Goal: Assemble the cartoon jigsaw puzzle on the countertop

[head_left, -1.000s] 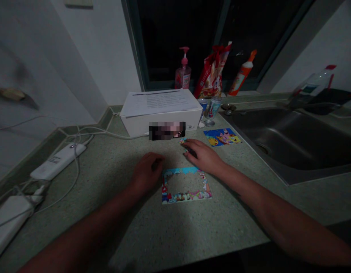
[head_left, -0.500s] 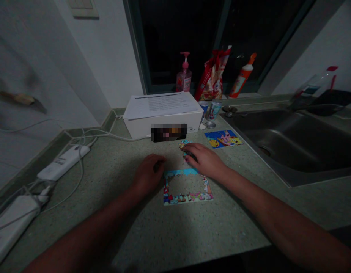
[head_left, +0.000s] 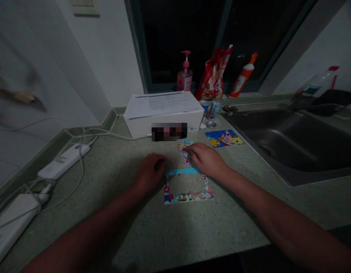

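Observation:
A colourful cartoon puzzle frame (head_left: 188, 196) with a hollow middle lies flat on the speckled green counter (head_left: 169, 235). My left hand (head_left: 149, 171) rests on the counter by the frame's left edge, fingers curled. Just beyond the frame's far edge, my right hand (head_left: 205, 159) lies over a small cluster of loose puzzle pieces (head_left: 184, 146), fingertips curled onto them. A cartoon picture card (head_left: 224, 138) lies flat to the right, near the sink.
A white box (head_left: 164, 125) topped with a printed sheet stands behind the pieces. Past it are a pink pump bottle (head_left: 184, 76), a red snack bag (head_left: 213, 76) and an orange bottle (head_left: 243, 77). Steel sink (head_left: 295, 140) at right; power strips and cables (head_left: 61, 163) at left.
My right hand has drawn back slightly toward the frame, uncovering more of the loose pieces. My left hand has stayed put. The view has shifted a little.

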`<state>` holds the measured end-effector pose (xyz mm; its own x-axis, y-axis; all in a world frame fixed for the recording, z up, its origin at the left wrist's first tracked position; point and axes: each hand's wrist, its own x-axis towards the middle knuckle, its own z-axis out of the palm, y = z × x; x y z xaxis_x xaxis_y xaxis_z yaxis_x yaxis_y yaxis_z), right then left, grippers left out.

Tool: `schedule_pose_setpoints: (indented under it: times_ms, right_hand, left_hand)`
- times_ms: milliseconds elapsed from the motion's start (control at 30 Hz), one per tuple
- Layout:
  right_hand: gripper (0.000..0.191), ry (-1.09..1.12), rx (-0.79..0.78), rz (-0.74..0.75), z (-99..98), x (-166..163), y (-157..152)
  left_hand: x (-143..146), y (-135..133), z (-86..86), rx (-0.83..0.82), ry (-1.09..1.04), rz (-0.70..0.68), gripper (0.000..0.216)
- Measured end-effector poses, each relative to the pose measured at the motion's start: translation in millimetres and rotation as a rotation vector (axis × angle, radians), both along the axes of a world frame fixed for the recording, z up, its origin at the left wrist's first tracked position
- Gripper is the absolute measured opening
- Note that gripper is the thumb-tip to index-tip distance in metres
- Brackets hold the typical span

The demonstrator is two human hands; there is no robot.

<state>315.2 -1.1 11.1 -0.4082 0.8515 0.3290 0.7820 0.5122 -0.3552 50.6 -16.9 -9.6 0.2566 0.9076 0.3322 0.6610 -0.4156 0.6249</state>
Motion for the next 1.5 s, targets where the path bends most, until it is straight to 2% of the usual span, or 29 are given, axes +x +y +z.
schedule_pose_setpoints:
  times_ms: [67,267,333,467,533,667,900,1167,1367,1500]
  right_hand:
    - [0.035,-0.021,-0.018,0.021,-2.2,2.2,0.6]
    - [0.046,0.107,-0.031,0.244,-8.1,-14.8,-4.7]
    - [0.048,0.128,-0.006,0.228,-6.7,-16.7,-4.8]
    - [0.042,0.048,0.004,0.049,-2.9,-10.5,-1.5]
    - [0.041,0.001,-0.010,0.018,-2.6,-8.4,-0.4]
    - [0.043,-0.014,-0.022,0.093,-3.2,-11.7,-2.3]
    - [0.041,-0.028,-0.054,0.058,1.0,-10.6,-7.8]
    - [0.047,0.047,-0.101,0.237,-2.8,-17.5,-10.6]
    - [0.046,0.020,-0.050,0.130,-0.4,-11.0,-8.1]
    - [0.047,-0.014,-0.052,0.195,0.0,-10.7,-7.5]
  left_hand:
    - [0.3,0.1,0.3,0.008,0.008,0.000,0.018]
    - [1.3,1.1,-0.1,0.022,0.024,0.000,0.019]
    - [1.3,0.9,-0.1,0.023,0.022,-0.003,0.018]
    - [1.6,-0.2,0.6,0.037,0.028,-0.014,0.018]
    - [2.1,-0.7,0.9,0.050,0.039,-0.023,0.018]
    - [3.4,-0.9,0.5,0.071,0.075,-0.067,0.018]
    - [4.3,-1.0,0.9,0.088,0.106,-0.103,0.019]
    - [5.5,-1.7,4.6,0.116,0.170,-0.213,0.018]
    - [6.2,-6.5,9.6,0.137,0.254,-0.377,0.033]
    - [6.5,-8.5,11.2,0.118,0.309,-0.413,0.035]
